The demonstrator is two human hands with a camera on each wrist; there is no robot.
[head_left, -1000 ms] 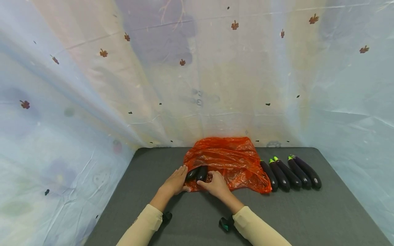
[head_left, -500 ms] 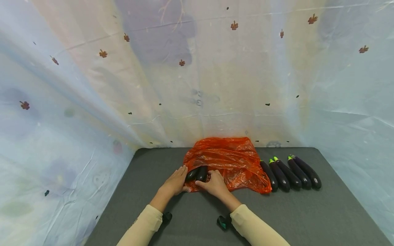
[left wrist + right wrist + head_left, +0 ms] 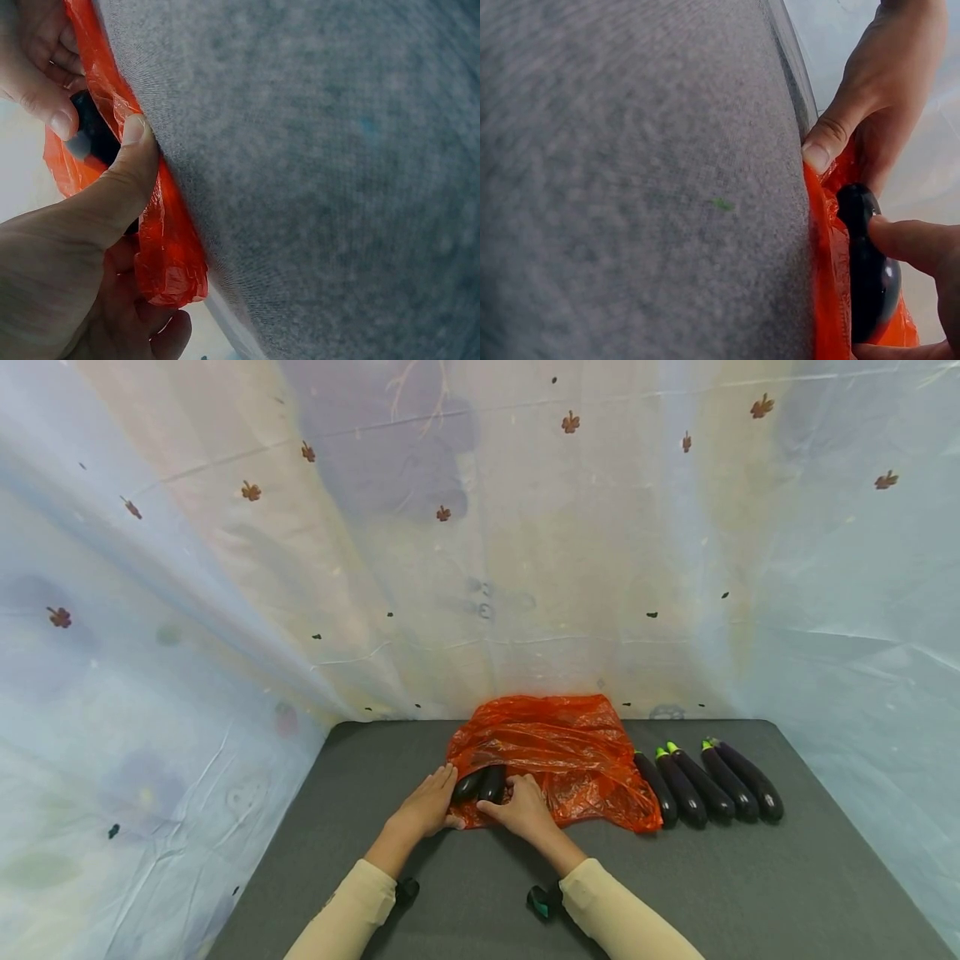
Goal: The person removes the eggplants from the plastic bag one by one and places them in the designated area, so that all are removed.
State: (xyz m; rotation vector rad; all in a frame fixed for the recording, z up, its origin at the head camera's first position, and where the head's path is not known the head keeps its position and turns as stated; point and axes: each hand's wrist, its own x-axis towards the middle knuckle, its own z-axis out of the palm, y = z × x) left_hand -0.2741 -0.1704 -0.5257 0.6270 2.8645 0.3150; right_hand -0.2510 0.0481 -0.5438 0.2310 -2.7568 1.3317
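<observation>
A crinkled red plastic bag (image 3: pixel 547 735) lies at the back of the table, its mouth facing me. Two dark eggplants show in the mouth, a left eggplant (image 3: pixel 466 787) and a right eggplant (image 3: pixel 492 782); their far ends are hidden under the plastic. My left hand (image 3: pixel 429 802) holds the left edge of the bag's mouth, its thumb (image 3: pixel 135 142) on the plastic and its fingers on the other side. With thumb and fingers apart across it, my right hand (image 3: pixel 527 812) grips the right eggplant, whose dark shiny skin also shows close up in the right wrist view.
Several more eggplants (image 3: pixel 712 793) with green stem ends lie in a row to the right of the bag, the nearest one against its edge. The grey table (image 3: pixel 480 902) backs onto a hanging plastic sheet (image 3: pixel 525 568) with a leaf print.
The right hand and forearm have shifted very slightly left. The left hand, the bag and the row of eggplants stay as they were.
</observation>
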